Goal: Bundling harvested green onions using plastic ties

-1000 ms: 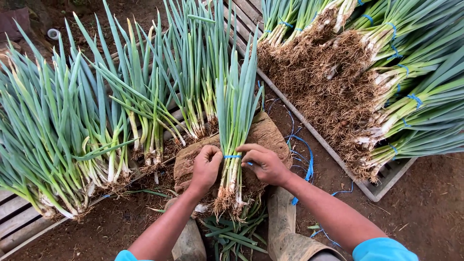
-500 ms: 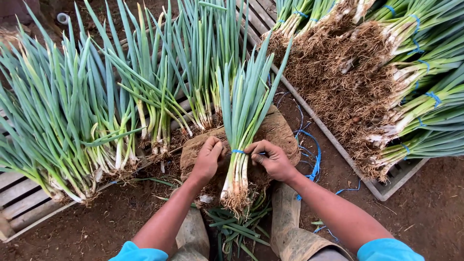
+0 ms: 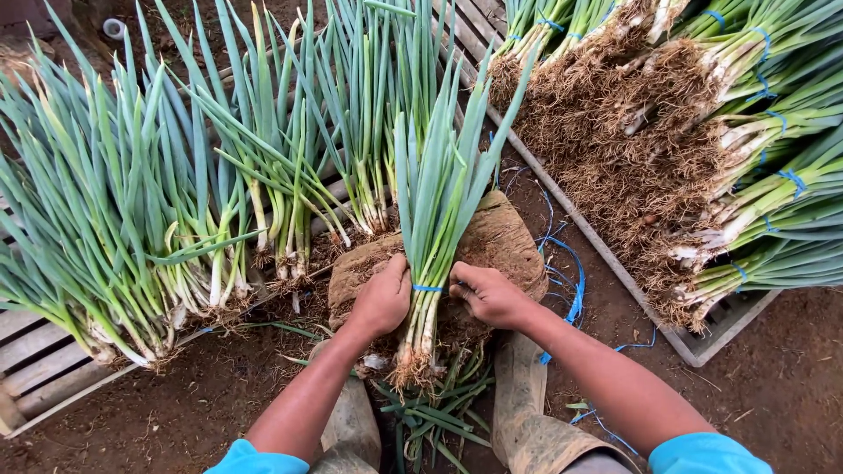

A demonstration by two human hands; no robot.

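A bunch (image 3: 430, 254) of green onions is held upright-lying on a brown stone (image 3: 492, 241), leaves pointing away from the person and roots toward the knees. A blue band (image 3: 428, 288) is wrapped around the white stalks of the bunch. The left hand (image 3: 382, 298) is pressed against the left side of the bunch at the band, its fingers curled around the stalks. The right hand (image 3: 487, 294) is set against the right side of the bunch, its fingers drawn together at the band; whether the band itself is pinched cannot be told. Below the bunch, trimmed green leaves (image 3: 430, 417) are scattered on the soil between two muddy boots (image 3: 522, 412). Left of the bunch, loose onions (image 3: 158, 202) are spread in a row over a wooden pallet (image 3: 39, 369), roots toward the person. Right of the bunch, a crate (image 3: 702, 347) is filled with tied bunches (image 3: 746, 140), their tangled brown roots facing the stone and blue ties showing on the stalks. Blue strings (image 3: 571, 290) lie on the soil between the stone and the crate. Bright blue sleeves (image 3: 702, 452) are seen at the bottom edge, below the bunch.
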